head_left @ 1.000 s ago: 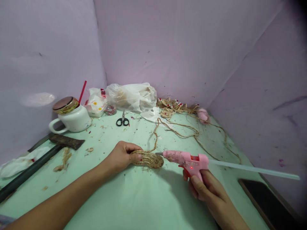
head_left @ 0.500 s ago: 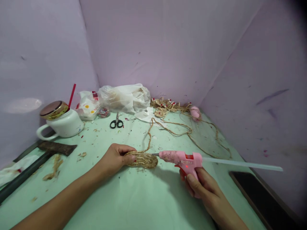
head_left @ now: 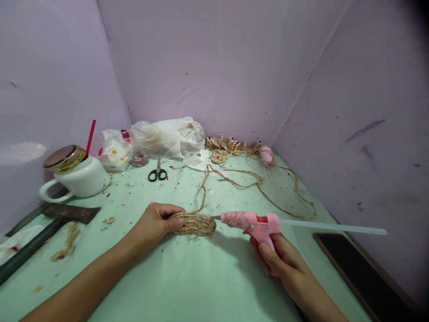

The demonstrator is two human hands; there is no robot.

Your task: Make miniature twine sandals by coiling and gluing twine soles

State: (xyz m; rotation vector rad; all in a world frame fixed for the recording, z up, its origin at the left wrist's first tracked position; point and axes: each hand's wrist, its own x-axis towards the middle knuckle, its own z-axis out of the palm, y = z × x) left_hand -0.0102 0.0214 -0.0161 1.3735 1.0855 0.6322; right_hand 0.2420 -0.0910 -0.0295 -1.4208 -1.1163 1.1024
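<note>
My left hand (head_left: 162,222) pinches the left end of an oval coil of jute rope (head_left: 197,224), thumb on its near side. A pink hot glue gun (head_left: 250,221) is gripped by its handle in my right hand (head_left: 279,255). Its metal nozzle points left and sits at the coil's right end; I cannot tell if it touches. A clear glue stick (head_left: 335,227) juts from the gun's back, and a small red light glows on its side. From the coil's top, a loose jute strand (head_left: 203,192) runs back across the table.
At the back lie a plastic bag (head_left: 170,136), pinned jute pieces (head_left: 231,145) and a pink roll (head_left: 267,155). Black-handled scissors (head_left: 157,173) rest left of centre. A white mug (head_left: 82,179) and a hammer (head_left: 69,213) stand left; a phone (head_left: 355,273) lies right.
The view has shifted slightly, so the background things sit further left. The glue gun's nozzle stays by the coil's right end, and both hands keep their holds.
</note>
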